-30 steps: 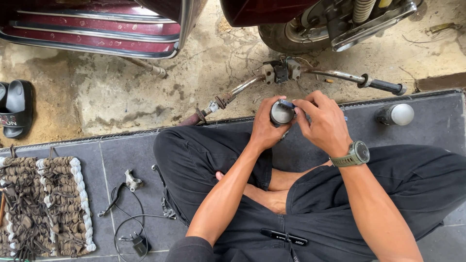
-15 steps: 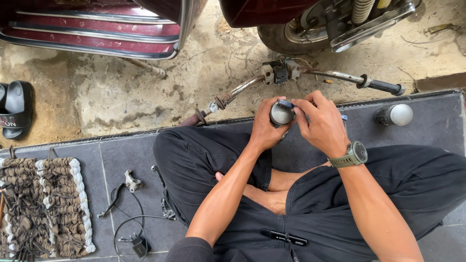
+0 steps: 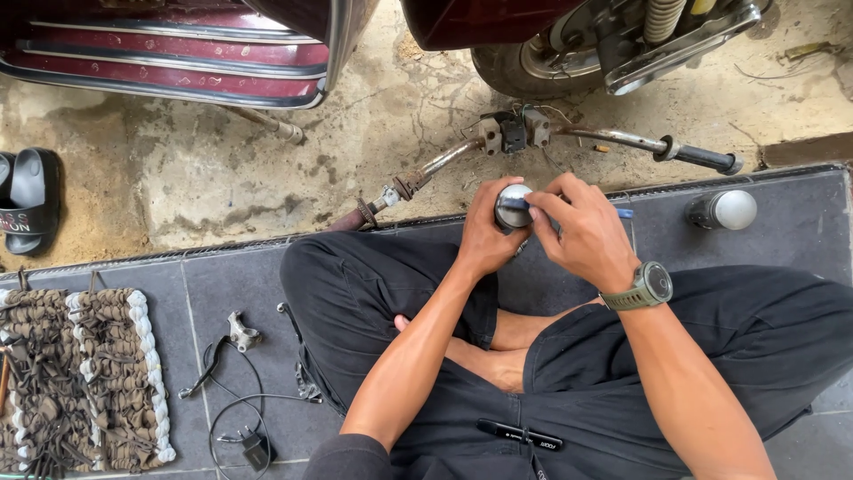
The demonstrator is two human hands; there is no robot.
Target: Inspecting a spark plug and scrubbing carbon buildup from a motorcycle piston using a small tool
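Two hands meet over one small round part, just on the near side of the loose handlebar (image 3: 533, 133) that lies on the dirt. The left hand (image 3: 487, 238) cups a round metal piece (image 3: 512, 206) from below and from the side, its fingers (image 3: 498, 191) curled around the rim so that the piece sits in the crook between thumb and forefinger. The right hand (image 3: 582, 233) comes in from the other side; its fingers (image 3: 542, 203) are pinched shut on a thin blue tool (image 3: 622, 213), whose tip lies across the face of the round piece while its tail sticks out past the knuckles. Both hands are closed, each on its own thing, and they touch at the piece.

That round metal piece is a shallow, silvery-grey disc or cap, dull in the middle and brighter at the edge; much of it is hidden by the fingers, so its underside cannot be told. It is held in the air above the person's crossed legs in black trousers, near the edge of the dark tiled floor (image 3: 222, 293).

Near the handlebar's black grip end, a grey spray can (image 3: 721, 211) lies on the tiles. Well apart from the handlebar, on the other side of the legs, lie a brake lever (image 3: 213, 360) with cable and a woven mat (image 3: 84, 378)
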